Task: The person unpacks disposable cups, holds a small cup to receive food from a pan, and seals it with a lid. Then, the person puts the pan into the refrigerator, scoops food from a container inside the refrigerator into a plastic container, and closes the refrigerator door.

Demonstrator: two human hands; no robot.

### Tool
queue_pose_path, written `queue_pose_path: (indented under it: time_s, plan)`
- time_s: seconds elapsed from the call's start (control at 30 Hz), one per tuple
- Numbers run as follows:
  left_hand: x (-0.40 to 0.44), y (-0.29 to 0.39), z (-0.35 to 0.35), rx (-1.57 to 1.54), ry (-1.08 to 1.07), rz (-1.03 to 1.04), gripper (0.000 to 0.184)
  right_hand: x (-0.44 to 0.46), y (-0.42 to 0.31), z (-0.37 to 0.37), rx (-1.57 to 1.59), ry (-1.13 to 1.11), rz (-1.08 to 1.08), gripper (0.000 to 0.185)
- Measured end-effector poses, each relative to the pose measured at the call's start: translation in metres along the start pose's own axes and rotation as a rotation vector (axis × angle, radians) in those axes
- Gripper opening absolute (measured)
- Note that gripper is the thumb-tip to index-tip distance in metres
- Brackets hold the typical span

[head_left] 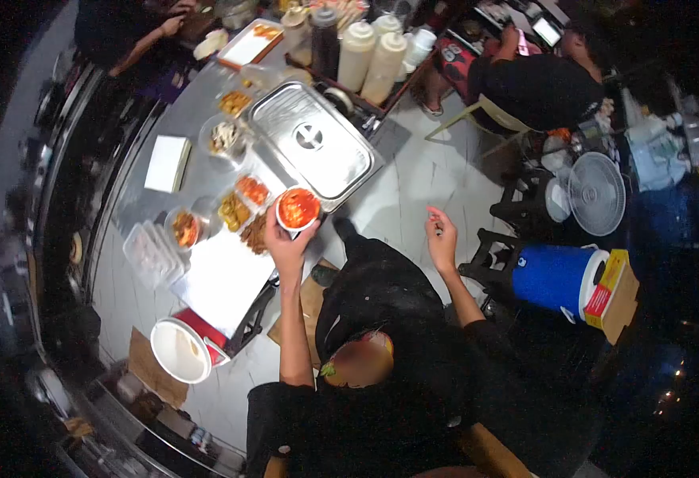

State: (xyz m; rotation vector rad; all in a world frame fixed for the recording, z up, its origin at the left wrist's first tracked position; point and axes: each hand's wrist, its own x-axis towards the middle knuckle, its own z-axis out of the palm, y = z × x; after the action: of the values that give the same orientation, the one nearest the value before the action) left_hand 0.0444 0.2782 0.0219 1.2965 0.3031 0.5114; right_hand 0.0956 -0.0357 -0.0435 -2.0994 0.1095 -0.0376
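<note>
A small tub of red sauce (298,208) is held by my left hand (287,243), whose fingers wrap round its sides near the table's edge. My right hand (441,237) hangs over the floor at the right, fingers partly spread, holding nothing. Beside the tub lie a container of orange-red pieces (252,190), yellowish pickles (233,212) and brown shredded food (255,234). A steel lid (311,137) rests behind them. White paper (220,267) covers the near part of the table.
Squeeze bottles (383,67) stand at the back. A white bucket (180,350) is at lower left. On the right are a blue cooler (552,275) and a clear round lid (596,193). One person (540,88) sits at upper right; another's arm (138,52) shows upper left.
</note>
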Motion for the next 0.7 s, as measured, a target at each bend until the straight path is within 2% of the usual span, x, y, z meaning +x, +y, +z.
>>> queue_pose_path:
  time_s: [0.2, 0.3, 0.37, 0.43, 0.53, 0.57, 0.63, 0.7]
  plan:
    - [-0.004, -0.008, 0.019, 0.097, 0.117, -0.061, 0.07, 0.069, -0.031, 0.027, 0.197, -0.07, -0.027, 0.04]
    - [0.004, -0.024, 0.031, 0.173, 0.191, -0.039, 0.071, 0.118, 0.003, 0.052, 0.265, -0.246, -0.052, 0.04]
    - [0.012, -0.031, 0.047, 0.2, 0.298, -0.051, 0.07, 0.154, 0.028, 0.056, 0.135, -0.524, -0.127, 0.039]
    - [0.024, -0.039, 0.064, 0.221, 0.345, -0.054, 0.069, 0.187, 0.038, 0.055, -0.006, -0.57, -0.291, 0.04]
    - [0.041, -0.049, 0.092, 0.23, 0.475, -0.046, 0.063, 0.25, 0.039, 0.04, -0.04, -0.605, -0.197, 0.038]
    - [0.048, -0.05, 0.103, 0.232, 0.5, -0.017, 0.062, 0.273, 0.035, 0.034, -0.05, -0.53, -0.256, 0.036]
    - [0.06, -0.043, 0.129, 0.246, 0.524, -0.025, 0.061, 0.327, 0.041, 0.03, -0.013, -0.518, -0.279, 0.038]
    - [0.065, -0.043, 0.149, 0.234, 0.567, -0.009, 0.059, 0.391, 0.041, 0.028, -0.025, -0.49, -0.416, 0.039]
